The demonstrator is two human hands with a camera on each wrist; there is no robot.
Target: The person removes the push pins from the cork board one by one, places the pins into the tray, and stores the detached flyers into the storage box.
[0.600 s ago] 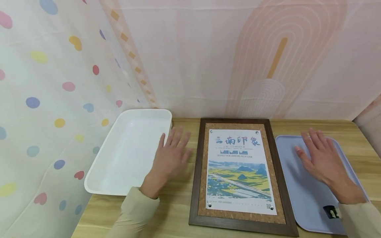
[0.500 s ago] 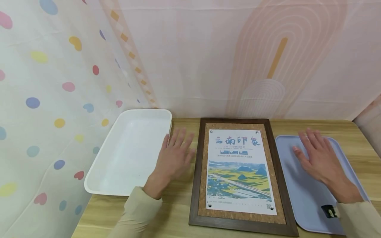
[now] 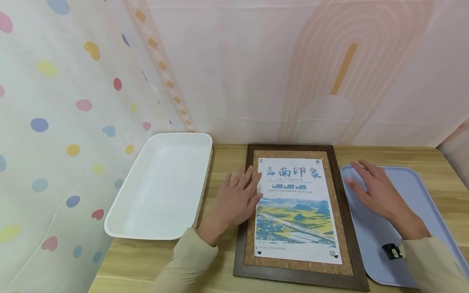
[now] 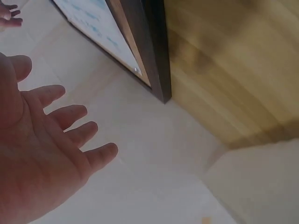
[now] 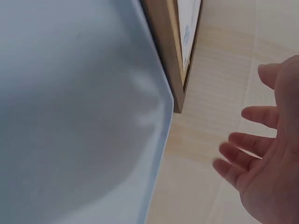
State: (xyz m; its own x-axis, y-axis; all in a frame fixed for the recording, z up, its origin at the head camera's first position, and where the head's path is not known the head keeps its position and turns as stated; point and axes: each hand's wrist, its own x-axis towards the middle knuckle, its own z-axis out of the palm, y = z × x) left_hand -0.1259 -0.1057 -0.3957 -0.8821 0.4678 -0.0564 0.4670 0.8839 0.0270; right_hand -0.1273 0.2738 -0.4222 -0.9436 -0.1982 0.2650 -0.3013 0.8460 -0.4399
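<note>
A dark brown wooden frame [image 3: 239,228] with a cork board [image 3: 293,266] inside lies on the table. Pinned to the cork by silver pushpins at its corners is a white poster [image 3: 296,221] with blue lettering and a landscape picture. My left hand [image 3: 234,201] is over the frame's left side, fingers extended and spread, holding nothing; the left wrist view shows its palm [image 4: 42,154]. Over the blue tray [image 3: 377,244], just right of the frame, hovers my right hand [image 3: 379,195]. Its fingers are loosely extended with nothing in them, as the right wrist view [image 5: 268,154] confirms.
A white tray [image 3: 161,187] stands at the left, close to the polka-dot curtain [image 3: 55,154]. Behind the wooden table [image 3: 227,154] hangs a pink patterned curtain [image 3: 238,81]. A small black item [image 3: 391,251] shows beside the right cuff.
My left hand has moved right, from the gap beside the white tray to the frame's left side. The right hand has shifted left toward the frame. Frame and trays stay in place.
</note>
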